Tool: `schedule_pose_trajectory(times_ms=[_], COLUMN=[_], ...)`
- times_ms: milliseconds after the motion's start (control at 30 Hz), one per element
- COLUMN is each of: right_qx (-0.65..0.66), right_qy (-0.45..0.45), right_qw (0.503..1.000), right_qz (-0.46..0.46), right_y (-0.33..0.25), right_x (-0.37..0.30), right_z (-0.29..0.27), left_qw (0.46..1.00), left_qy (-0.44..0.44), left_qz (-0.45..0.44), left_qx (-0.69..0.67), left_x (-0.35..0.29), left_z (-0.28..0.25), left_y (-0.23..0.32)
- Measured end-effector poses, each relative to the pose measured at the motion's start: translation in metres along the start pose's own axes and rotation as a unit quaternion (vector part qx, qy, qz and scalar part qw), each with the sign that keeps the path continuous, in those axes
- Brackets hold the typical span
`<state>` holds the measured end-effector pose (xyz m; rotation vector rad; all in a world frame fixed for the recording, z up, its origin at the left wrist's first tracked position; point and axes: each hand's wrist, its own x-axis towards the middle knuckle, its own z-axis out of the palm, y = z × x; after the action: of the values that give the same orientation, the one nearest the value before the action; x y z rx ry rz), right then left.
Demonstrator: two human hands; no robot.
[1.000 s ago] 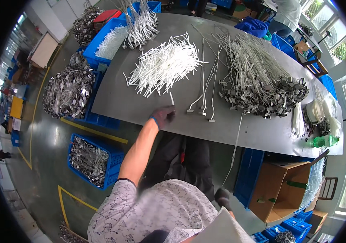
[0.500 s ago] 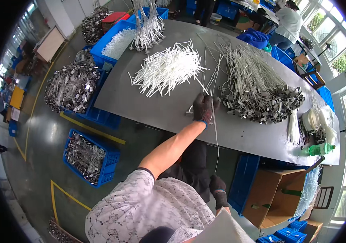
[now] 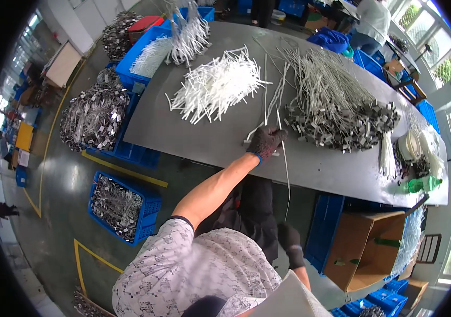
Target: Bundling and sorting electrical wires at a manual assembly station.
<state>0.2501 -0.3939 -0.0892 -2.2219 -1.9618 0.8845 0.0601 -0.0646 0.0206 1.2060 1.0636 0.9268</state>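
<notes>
My left hand (image 3: 266, 142), in a dark knit glove, is closed on a thin pale cable (image 3: 287, 174) at the table's near edge. From there the cable hangs over the edge toward my right hand (image 3: 290, 239). That gloved hand is low beside my leg and looks closed at the cable's lower end; its fingers barely show. A small metal-ended piece (image 3: 247, 141) lies by my left hand. Beyond it, loose cable strands (image 3: 275, 98) stretch across the table, between a heap of short white tubes (image 3: 217, 84) and a large bundle of cables with dark metal connectors (image 3: 341, 124).
The grey table (image 3: 183, 137) curves in front of me. At its right are a white spool (image 3: 409, 151) and a green bottle (image 3: 421, 185). A cardboard box (image 3: 365, 248) stands below right; a blue crate of connectors (image 3: 122, 208) is on the floor left. Another person (image 3: 372, 24) is far right.
My left hand has shifted slightly left and down. My right hand has moved a little right, staying below the table edge. The cable still runs down between them.
</notes>
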Motion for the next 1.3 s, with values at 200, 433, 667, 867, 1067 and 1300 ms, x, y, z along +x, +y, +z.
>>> schedule_pose_trajectory(times_ms=[200,433,667,867,1067,1300], right_qx=[0.295,0.674,0.187,-0.175,0.002,0.707], right_qy=[0.367,0.279,0.328,0.428,0.416,0.082], right_qw=[0.880,0.684,0.924,0.886,0.909,0.647], right_qz=[-0.058,0.009,0.058,0.021,0.020,0.273], right_y=[-0.096,-0.132,-0.126,-0.084,-0.040,0.009], right_x=[0.092,0.147,0.172,0.216,0.221,0.204], right_z=[-0.099,-0.110,-0.159,-0.243,-0.221,-0.162], left_qw=[0.992,0.992,0.978,0.865,0.770,0.798], left_qy=[-0.108,-0.066,-0.186,0.194,0.217,0.185], left_qz=[-0.047,0.097,0.023,0.101,-0.106,-0.107], left_qx=[-0.036,0.055,0.096,0.452,0.590,0.564], left_x=[-0.057,-0.093,-0.031,0.037,0.085,0.094], left_z=[0.048,0.040,-0.005,-0.113,-0.195,-0.204], left_y=[-0.007,0.002,-0.021,-0.051,-0.075,-0.088])
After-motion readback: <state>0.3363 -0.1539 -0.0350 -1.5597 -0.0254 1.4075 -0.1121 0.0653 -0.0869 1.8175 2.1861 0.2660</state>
